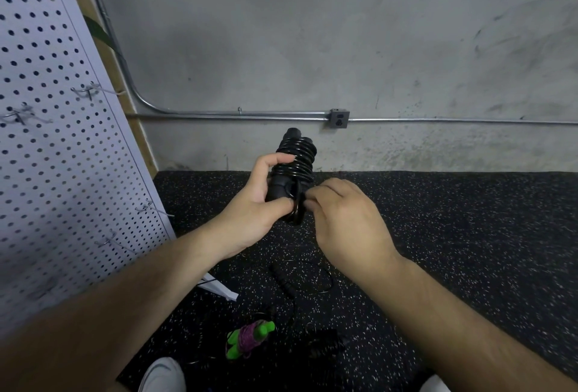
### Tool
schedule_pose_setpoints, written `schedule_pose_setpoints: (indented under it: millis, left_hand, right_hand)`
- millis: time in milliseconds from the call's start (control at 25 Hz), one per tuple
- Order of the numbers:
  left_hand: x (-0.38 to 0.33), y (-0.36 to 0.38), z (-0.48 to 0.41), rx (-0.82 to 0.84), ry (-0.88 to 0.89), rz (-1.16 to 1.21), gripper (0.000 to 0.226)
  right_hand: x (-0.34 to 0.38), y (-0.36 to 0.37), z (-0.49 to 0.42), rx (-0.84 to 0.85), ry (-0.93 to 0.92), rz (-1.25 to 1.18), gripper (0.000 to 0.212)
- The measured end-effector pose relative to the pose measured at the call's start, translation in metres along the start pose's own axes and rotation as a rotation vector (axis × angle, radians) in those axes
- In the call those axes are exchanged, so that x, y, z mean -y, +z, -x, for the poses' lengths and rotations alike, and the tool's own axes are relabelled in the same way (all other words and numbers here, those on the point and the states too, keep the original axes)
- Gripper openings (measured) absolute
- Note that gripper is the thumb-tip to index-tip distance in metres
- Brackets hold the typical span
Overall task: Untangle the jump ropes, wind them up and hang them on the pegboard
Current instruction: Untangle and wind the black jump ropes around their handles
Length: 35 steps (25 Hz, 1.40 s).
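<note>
A black jump rope (pixel 295 157), its cord coiled tightly round its two handles, is held upright in front of me. My left hand (pixel 266 191) grips the bundle's lower part, thumb across the front. My right hand (pixel 341 213) pinches a loop of the cord at the bundle's bottom end. On the floor below lie a wound rope with green handles and purple cord (pixel 250 337), a loose black rope (pixel 291 282) and another dark bundle (pixel 327 343). The white pegboard (pixel 62 157) stands at the left with several bare metal hooks (pixel 86 91).
Speckled black rubber floor (pixel 453 235) runs to a grey concrete wall with a metal conduit and an outlet box (pixel 339 118). The pegboard's white foot (pixel 219 288) juts onto the floor. The toes of white shoes (pixel 162 376) show at the bottom edge.
</note>
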State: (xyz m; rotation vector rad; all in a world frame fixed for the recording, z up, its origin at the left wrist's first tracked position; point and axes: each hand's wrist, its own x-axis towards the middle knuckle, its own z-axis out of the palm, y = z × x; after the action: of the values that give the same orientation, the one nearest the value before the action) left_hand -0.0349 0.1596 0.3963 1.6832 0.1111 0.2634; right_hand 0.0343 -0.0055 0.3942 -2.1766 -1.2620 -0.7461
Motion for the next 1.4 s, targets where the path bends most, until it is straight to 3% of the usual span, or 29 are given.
schedule_pose_setpoints:
  millis: [200,400,520,640,800,920,1080,1280,1400]
  left_hand:
    - [-0.005,0.000,-0.001,0.048,-0.029,0.115,0.070]
    - [-0.007,-0.020,-0.003,0.130,0.001,-0.278,0.068]
    - [-0.006,-0.017,0.000,0.230,-0.021,-0.367,0.070]
    - [-0.003,-0.017,-0.001,0.278,-0.059,-0.445,0.071]
    - [0.005,-0.020,-0.005,0.173,-0.027,-0.447,0.049]
    - [0.008,-0.023,-0.010,0.069,-0.034,-0.301,0.036]
    - [0.017,-0.017,-0.014,0.026,0.050,-0.363,0.038]
    - [0.026,-0.009,-0.013,0.095,0.179,-0.643,0.038]
    - [0.034,0.002,-0.006,0.204,0.189,-0.744,0.019]
  right_hand:
    - [0.002,-0.001,-0.005,-0.008,0.205,-0.390,0.008]
    - [0.005,-0.009,-0.008,0.211,0.359,-0.527,0.015]
    - [0.002,-0.009,-0.009,0.273,0.170,-0.340,0.024]
    - [-0.005,-0.003,-0.010,0.212,0.010,-0.185,0.018]
    - [-0.012,-0.002,-0.013,0.120,-0.127,-0.095,0.009]
    - [-0.016,-0.002,-0.014,0.124,-0.065,-0.104,0.009]
    - [-0.017,-0.002,-0.014,0.167,0.023,-0.050,0.013]
    - [-0.022,-0.002,-0.018,0.178,0.206,-0.026,0.020]
    - [-0.025,0.001,-0.013,0.265,0.299,-0.071,0.019]
